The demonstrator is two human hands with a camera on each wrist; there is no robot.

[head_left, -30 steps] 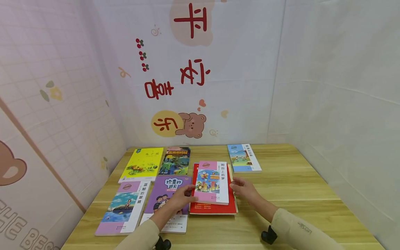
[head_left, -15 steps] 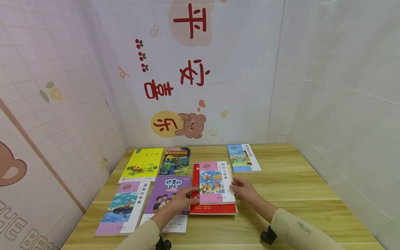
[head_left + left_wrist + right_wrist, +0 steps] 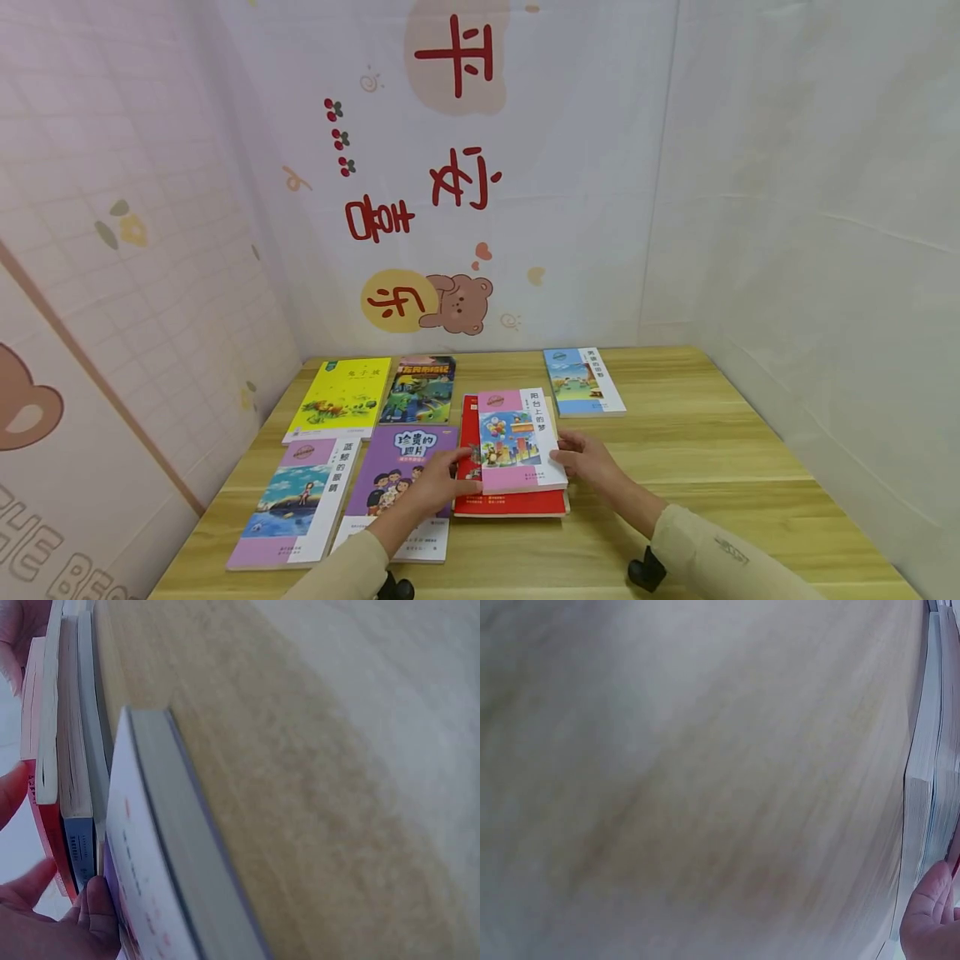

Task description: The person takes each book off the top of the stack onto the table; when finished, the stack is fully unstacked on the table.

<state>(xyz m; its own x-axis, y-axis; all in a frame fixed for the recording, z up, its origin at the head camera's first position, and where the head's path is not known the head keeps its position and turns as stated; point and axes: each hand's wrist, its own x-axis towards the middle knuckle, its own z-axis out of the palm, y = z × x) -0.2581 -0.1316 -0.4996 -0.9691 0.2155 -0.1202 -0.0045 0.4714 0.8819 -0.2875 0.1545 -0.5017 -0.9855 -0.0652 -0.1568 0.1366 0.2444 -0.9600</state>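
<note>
In the head view a pink-and-white paperback (image 3: pixel 517 442) lies on top of a red book (image 3: pixel 510 505), which peeks out along its left and front edges. More book edges show under them in the left wrist view, one with a blue spine (image 3: pixel 79 844). My left hand (image 3: pixel 437 486) is at the stack's left side, thumb and fingers spread apart and touching it near the paperback's edge. At the right edge, my right hand (image 3: pixel 592 461) touches the paperback with its fingertips. In the right wrist view only part of that hand (image 3: pixel 930 915) appears, beside the page edges.
Left of the stack lie a purple book (image 3: pixel 397 475), a pink-and-white whale book (image 3: pixel 296 500), a yellow book (image 3: pixel 341 400) and a dark green comic-style book (image 3: pixel 418 390). A blue-and-white book (image 3: pixel 583 382) lies behind, to the right. Cloth walls stand around the wooden table (image 3: pixel 712 467).
The pink-and-white paperback has shifted right across the red book, against my right hand. My left hand has followed it slightly rightward; the right hand has barely moved.
</note>
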